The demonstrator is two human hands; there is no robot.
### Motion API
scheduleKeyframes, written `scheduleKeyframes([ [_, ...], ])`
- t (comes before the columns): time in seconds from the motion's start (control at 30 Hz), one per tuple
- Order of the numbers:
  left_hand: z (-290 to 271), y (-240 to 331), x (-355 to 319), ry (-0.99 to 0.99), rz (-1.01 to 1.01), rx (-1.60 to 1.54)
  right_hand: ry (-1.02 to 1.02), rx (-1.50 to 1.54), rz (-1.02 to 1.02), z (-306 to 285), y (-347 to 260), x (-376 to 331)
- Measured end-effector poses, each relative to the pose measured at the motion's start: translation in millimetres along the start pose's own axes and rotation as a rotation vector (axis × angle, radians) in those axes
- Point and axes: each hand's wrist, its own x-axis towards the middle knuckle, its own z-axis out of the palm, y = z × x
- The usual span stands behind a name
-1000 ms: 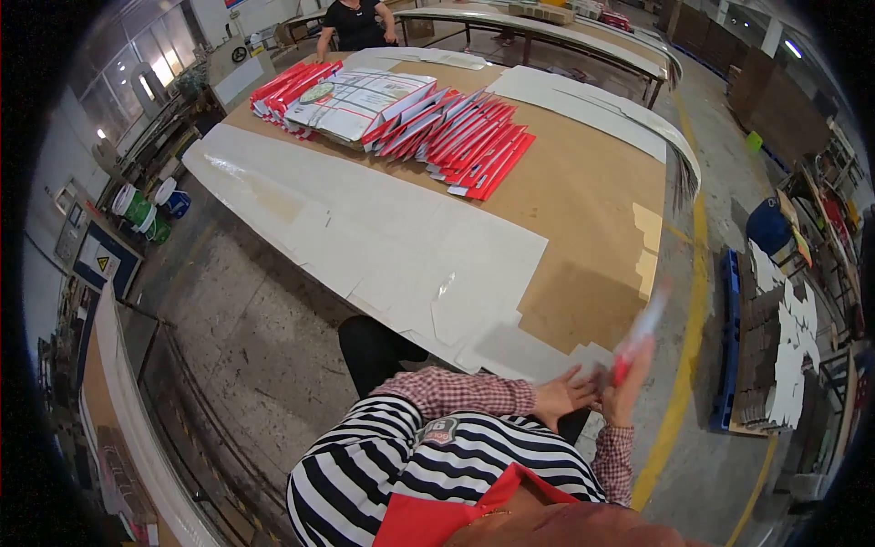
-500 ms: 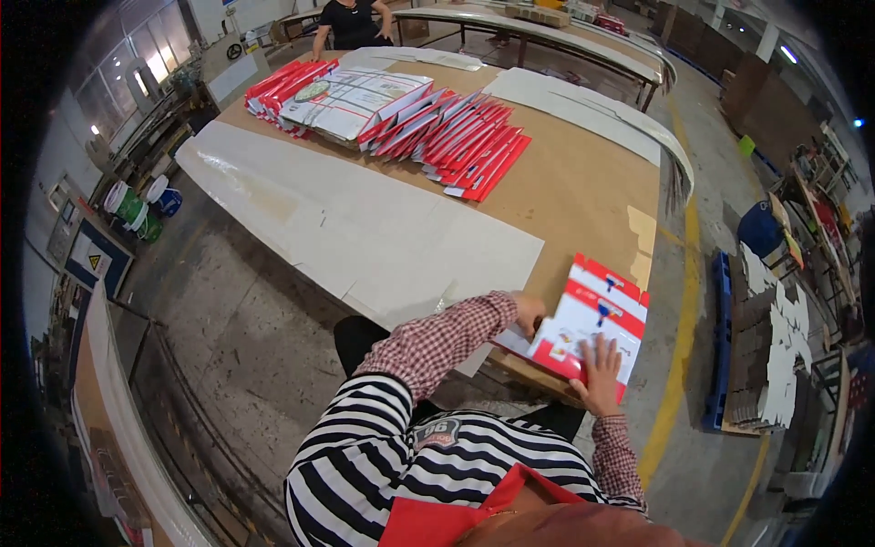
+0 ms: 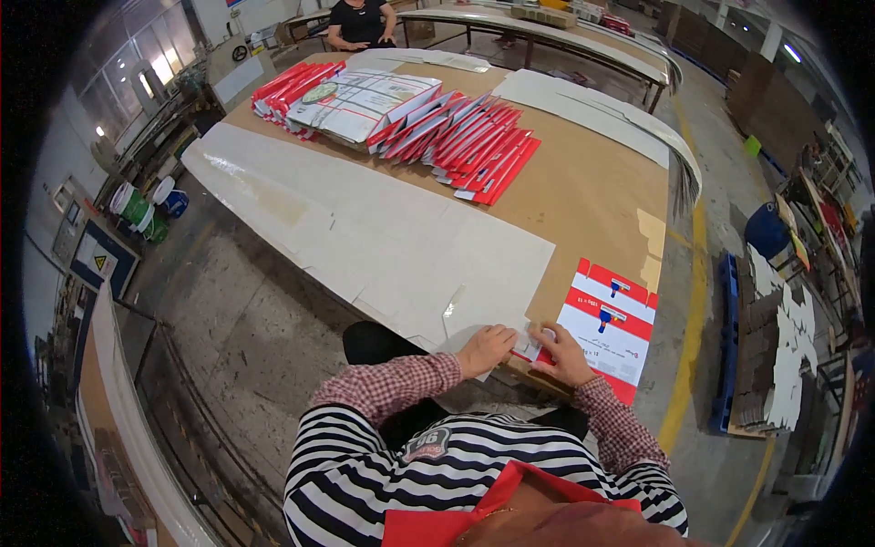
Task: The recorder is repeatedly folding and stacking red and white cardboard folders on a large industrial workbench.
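A flat red and white printed carton (image 3: 615, 339) lies at the near right corner of the table. My right hand (image 3: 565, 356) is at its left edge, fingers bent round a small white and red piece of card (image 3: 528, 345). Whether this piece is a flap of the carton, I cannot tell. Close on the left, my left hand (image 3: 486, 351) is closed over the table's near edge, its fingertips turned toward the same piece. What its fingers hold is hidden.
A white sheet (image 3: 383, 228) covers the table's left side. Farther back lie a pile of folded red and white cartons (image 3: 474, 150) and a strapped bundle (image 3: 365, 105). A person (image 3: 362, 23) is at the far end. Stacked cardboard (image 3: 775, 337) stands right of the table.
My right hand has left the carton's face and moved left to its edge. My left hand has drawn back toward me. The carton now lies flatter. The person's arm at the far end has lowered.
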Motion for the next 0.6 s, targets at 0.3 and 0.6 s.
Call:
scheduleKeyframes([
  [0.3,-51.2,-57.3,-37.8,-0.250,0.297,0.106,-0.159,-0.214,-0.100,3.9,7.2,1.2],
  [0.6,-32.1,-71.3,-35.8,0.047,0.108,-0.173,-0.164,-0.220,-0.129,7.2,13.9,-3.1],
])
